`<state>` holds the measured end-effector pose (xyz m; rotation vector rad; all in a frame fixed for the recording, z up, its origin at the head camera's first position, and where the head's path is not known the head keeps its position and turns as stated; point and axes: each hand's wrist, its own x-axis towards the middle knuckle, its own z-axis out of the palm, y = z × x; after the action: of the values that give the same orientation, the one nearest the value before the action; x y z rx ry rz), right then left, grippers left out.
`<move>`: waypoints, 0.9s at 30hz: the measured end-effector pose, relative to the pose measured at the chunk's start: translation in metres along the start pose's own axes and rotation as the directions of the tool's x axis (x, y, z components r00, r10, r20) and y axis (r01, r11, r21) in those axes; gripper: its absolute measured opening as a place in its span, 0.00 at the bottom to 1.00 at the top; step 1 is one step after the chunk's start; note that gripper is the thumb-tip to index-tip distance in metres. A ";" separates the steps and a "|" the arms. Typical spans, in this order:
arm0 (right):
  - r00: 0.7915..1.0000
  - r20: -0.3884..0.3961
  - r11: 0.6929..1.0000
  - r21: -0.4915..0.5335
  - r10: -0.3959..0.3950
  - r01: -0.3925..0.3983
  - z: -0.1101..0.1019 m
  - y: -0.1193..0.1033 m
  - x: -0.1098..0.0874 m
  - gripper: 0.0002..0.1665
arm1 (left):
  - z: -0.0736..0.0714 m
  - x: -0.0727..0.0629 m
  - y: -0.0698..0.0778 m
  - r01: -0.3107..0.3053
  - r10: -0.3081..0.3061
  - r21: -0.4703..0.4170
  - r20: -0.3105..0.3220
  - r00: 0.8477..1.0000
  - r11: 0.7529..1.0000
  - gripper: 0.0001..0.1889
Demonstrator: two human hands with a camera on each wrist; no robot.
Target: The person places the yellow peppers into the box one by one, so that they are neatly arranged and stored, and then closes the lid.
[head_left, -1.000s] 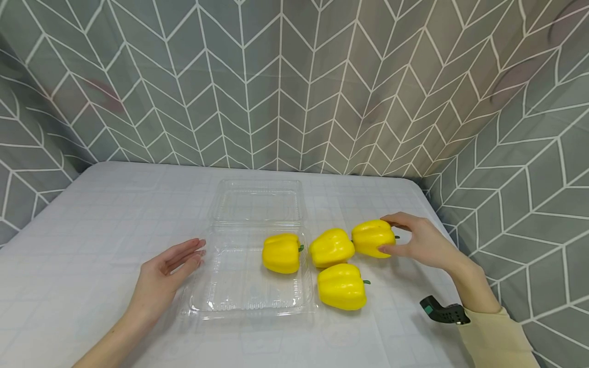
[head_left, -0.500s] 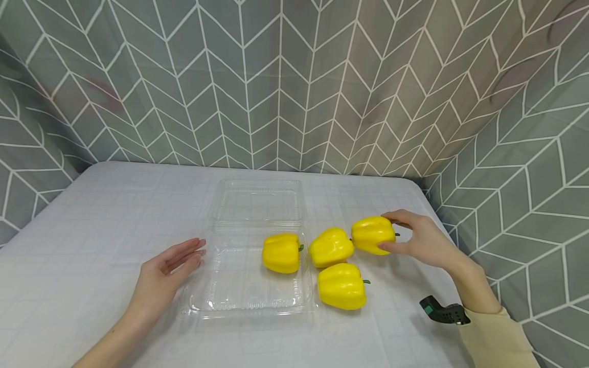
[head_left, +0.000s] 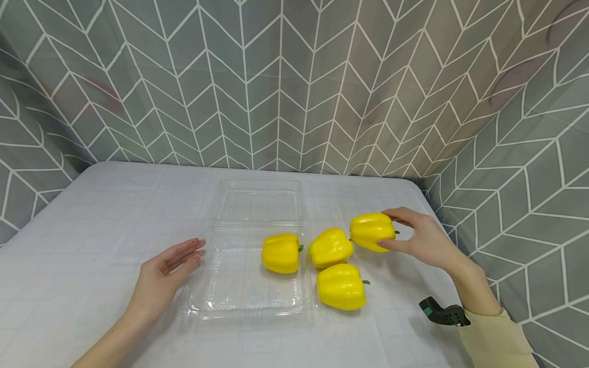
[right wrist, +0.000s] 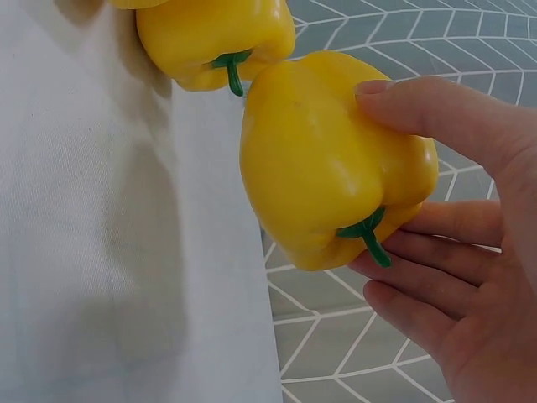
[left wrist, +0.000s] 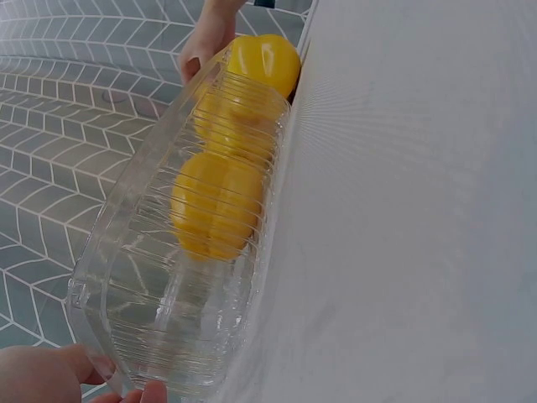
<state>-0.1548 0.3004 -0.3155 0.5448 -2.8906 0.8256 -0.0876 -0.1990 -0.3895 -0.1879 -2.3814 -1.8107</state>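
My right hand [head_left: 425, 237] grips a yellow bell pepper [head_left: 370, 232] by its stem end. In the right wrist view the thumb lies on one side of that bell pepper [right wrist: 327, 168] and the fingers on the other. A clear plastic clamshell container [head_left: 230, 286] lies with its lid [head_left: 259, 200] folded back. Inside its right part rests one yellow bell pepper [head_left: 281, 254]. My left hand [head_left: 161, 276] is at the container's left edge, fingers nearly straight; whether it touches the rim I cannot tell.
Two more yellow bell peppers, a rear one [head_left: 331, 248] and a front one [head_left: 342, 287], lie just right of the container. All stands on a table with a white cloth [head_left: 115, 214]. A patterned grey curtain [head_left: 276, 92] hangs behind and at the sides.
My right hand has raised its bell pepper slightly, moving it a little toward the back. The left hand and the container have stayed in place.
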 end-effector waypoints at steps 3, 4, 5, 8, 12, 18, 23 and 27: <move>1.000 -0.002 1.000 0.002 -0.001 0.001 0.000 -0.001 0.000 0.38 | 0.000 0.000 -0.001 -0.001 0.001 -0.010 -0.001 1.000 1.000 0.23; 1.000 -0.004 1.000 0.001 -0.002 0.002 0.000 -0.001 0.000 0.38 | 0.000 0.000 -0.001 -0.002 0.001 -0.013 -0.001 1.000 1.000 0.23; 1.000 -0.005 1.000 0.001 -0.003 0.003 0.000 -0.001 0.000 0.38 | 0.000 0.000 -0.001 -0.003 0.002 -0.014 -0.001 1.000 1.000 0.23; 1.000 -0.008 1.000 -0.003 -0.005 0.005 0.000 -0.002 0.000 0.38 | 0.000 0.000 -0.001 -0.002 0.002 -0.022 -0.002 1.000 1.000 0.23; 1.000 -0.013 1.000 -0.008 -0.011 0.011 0.001 -0.003 0.000 0.39 | 0.000 0.000 -0.001 -0.012 0.011 -0.035 -0.004 1.000 0.999 0.23; 1.000 -0.026 1.000 -0.008 -0.015 0.015 0.002 -0.007 0.000 0.39 | 0.001 0.001 -0.001 -0.020 0.020 -0.019 -0.011 1.000 1.000 0.22; 0.999 -0.031 1.000 -0.011 -0.016 0.016 0.001 -0.010 0.000 0.40 | 0.001 0.000 -0.001 -0.008 0.008 0.011 -0.011 1.000 1.000 0.22; 0.999 -0.036 1.000 -0.014 -0.015 0.015 0.001 -0.013 0.000 0.40 | 0.001 0.000 -0.001 -0.009 0.009 0.007 -0.009 1.000 1.000 0.23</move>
<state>-0.1504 0.2899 -0.3097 0.5441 -2.8541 0.8044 -0.0879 -0.1982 -0.3905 -0.1892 -2.3766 -1.7954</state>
